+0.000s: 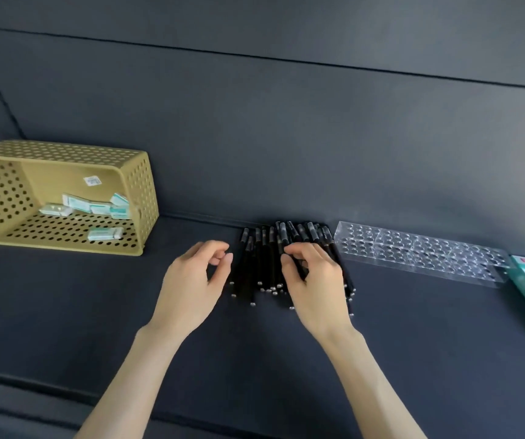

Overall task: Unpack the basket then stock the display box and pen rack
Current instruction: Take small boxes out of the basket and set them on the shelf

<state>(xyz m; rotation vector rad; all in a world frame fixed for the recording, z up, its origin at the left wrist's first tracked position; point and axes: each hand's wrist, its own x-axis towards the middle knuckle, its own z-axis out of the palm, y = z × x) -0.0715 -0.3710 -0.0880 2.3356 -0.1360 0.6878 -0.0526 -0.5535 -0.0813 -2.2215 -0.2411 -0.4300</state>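
The person is appearing only as two arms, uncovered along their whole visible length. The left forearm [134, 375] and the right forearm [378, 384] are showing as slim, smooth shapes, widening toward the bottom edge of the frame and narrowing at the wrists. The left hand [196, 280] is presenting its thumb side, with a short, rounded nail [229, 257] catching a little light on one fingertip. The right hand [313, 280] is showing its back, where knuckles and faint tendon lines are standing out. The fingers on both hands are looking long and slender, and the other nails are appearing too small to make out.
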